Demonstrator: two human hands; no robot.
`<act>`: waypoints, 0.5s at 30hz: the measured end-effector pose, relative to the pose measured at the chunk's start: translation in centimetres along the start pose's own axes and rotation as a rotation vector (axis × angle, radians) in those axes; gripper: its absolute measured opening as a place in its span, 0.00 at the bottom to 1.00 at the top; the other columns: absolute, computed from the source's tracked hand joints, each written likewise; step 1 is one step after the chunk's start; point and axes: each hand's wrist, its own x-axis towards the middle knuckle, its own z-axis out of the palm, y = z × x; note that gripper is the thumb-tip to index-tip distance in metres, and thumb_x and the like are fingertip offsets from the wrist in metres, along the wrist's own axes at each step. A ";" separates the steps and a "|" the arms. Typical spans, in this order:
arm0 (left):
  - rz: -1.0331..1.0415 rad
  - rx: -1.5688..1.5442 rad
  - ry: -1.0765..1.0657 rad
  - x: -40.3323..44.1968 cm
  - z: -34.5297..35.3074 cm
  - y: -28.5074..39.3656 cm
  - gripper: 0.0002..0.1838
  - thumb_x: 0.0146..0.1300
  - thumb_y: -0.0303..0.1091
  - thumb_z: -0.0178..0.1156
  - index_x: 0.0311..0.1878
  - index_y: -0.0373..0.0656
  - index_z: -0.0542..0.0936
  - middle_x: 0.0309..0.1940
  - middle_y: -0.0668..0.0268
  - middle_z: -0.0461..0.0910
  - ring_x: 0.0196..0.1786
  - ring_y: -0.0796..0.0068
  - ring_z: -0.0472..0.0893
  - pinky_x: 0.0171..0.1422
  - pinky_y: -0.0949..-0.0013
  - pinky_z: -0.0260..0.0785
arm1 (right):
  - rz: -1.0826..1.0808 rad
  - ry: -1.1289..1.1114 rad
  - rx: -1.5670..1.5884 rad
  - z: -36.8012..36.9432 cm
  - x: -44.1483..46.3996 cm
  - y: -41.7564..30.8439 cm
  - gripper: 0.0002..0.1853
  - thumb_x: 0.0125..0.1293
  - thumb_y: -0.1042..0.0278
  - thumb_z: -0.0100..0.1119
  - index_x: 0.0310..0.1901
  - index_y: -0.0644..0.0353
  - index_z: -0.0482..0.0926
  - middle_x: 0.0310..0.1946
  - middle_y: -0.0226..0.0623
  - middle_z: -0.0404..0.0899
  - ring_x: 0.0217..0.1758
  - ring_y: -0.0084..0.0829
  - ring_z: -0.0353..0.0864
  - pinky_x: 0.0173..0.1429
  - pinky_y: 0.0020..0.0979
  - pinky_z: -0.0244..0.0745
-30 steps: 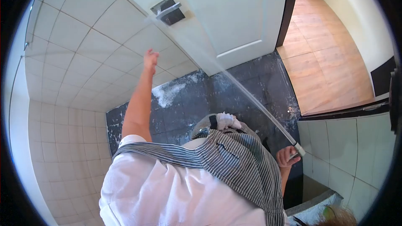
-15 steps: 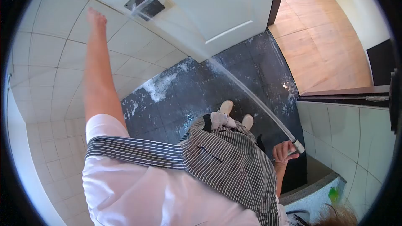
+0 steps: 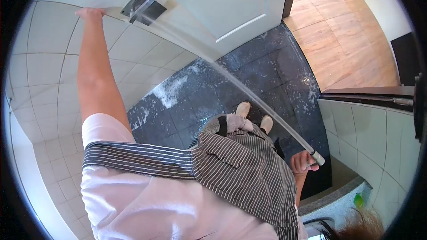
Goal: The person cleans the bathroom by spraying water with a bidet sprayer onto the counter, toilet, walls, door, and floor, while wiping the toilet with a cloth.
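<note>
My left hand (image 3: 91, 13) is stretched out at upper left, against the edge where the white door (image 3: 195, 0) meets the wall tiles; its fingers look spread, with nothing visible in them. At lower right my right hand (image 3: 302, 162) is closed around a sprayer (image 3: 317, 158) with a pale metallic head. A clear jet of water (image 3: 253, 98) runs from it up and left to the door handle (image 3: 143, 8) on its dark square plate. Most of the sprayer's grip is hidden by my fingers.
Dark wet floor tiles (image 3: 200, 102) carry white foam (image 3: 169, 92) near the wall. My pale shoes (image 3: 243, 109) stand on them below my striped apron (image 3: 249, 164). Wood-look flooring (image 3: 342, 40) lies beyond the doorway. A grey ledge (image 3: 331, 200) and a green object (image 3: 358, 200) are at lower right.
My left hand has moved up and left to the door edge. The view has shifted, bringing both shoes into sight. My right hand keeps hold of the sprayer, its jet still reaching the door.
</note>
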 end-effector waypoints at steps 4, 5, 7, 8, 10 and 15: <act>0.058 0.054 -0.049 0.7 0.3 -1.1 0.20 0.60 0.51 0.45 0.53 0.56 0.68 0.64 0.68 0.66 0.65 0.67 0.63 0.67 0.49 0.47 | -0.001 -0.048 0.026 -0.1 0.6 0.3 0.25 0.58 0.47 0.63 0.50 0.58 0.78 0.26 0.36 0.79 0.13 0.21 0.73 0.14 0.25 0.65; 0.073 0.070 -0.059 0.8 0.1 -1.4 0.21 0.60 0.51 0.45 0.54 0.56 0.68 0.65 0.68 0.65 0.66 0.67 0.63 0.67 0.49 0.46 | -0.009 -0.057 0.028 -0.3 0.7 0.4 0.25 0.58 0.47 0.63 0.51 0.58 0.78 0.26 0.36 0.79 0.13 0.22 0.73 0.14 0.25 0.65; 0.105 0.103 -0.091 0.9 -0.4 -2.1 0.21 0.60 0.51 0.45 0.55 0.56 0.68 0.65 0.68 0.65 0.66 0.67 0.62 0.67 0.49 0.46 | -0.018 -0.068 0.030 -0.3 0.4 0.3 0.26 0.58 0.47 0.64 0.51 0.58 0.78 0.26 0.37 0.79 0.13 0.22 0.73 0.14 0.25 0.65; 0.124 0.117 -0.103 1.2 -0.5 -2.5 0.22 0.60 0.51 0.45 0.55 0.56 0.67 0.65 0.68 0.65 0.66 0.67 0.62 0.67 0.48 0.45 | -0.027 -0.040 0.008 -0.2 0.3 0.3 0.26 0.58 0.47 0.64 0.51 0.58 0.78 0.25 0.37 0.78 0.13 0.23 0.72 0.14 0.25 0.65; 0.159 0.160 -0.140 1.6 -1.1 -3.2 0.22 0.60 0.52 0.44 0.57 0.57 0.67 0.66 0.69 0.64 0.67 0.67 0.61 0.68 0.48 0.44 | -0.038 -0.012 -0.013 0.0 0.1 0.3 0.26 0.57 0.47 0.64 0.51 0.59 0.78 0.24 0.37 0.78 0.12 0.23 0.72 0.14 0.26 0.65; 0.289 0.285 -0.233 3.9 -2.3 -5.4 0.24 0.61 0.53 0.43 0.59 0.57 0.66 0.67 0.70 0.63 0.68 0.66 0.60 0.69 0.47 0.43 | -0.065 0.007 -0.022 0.6 0.5 0.5 0.25 0.57 0.48 0.65 0.49 0.59 0.79 0.18 0.35 0.75 0.11 0.21 0.69 0.14 0.25 0.64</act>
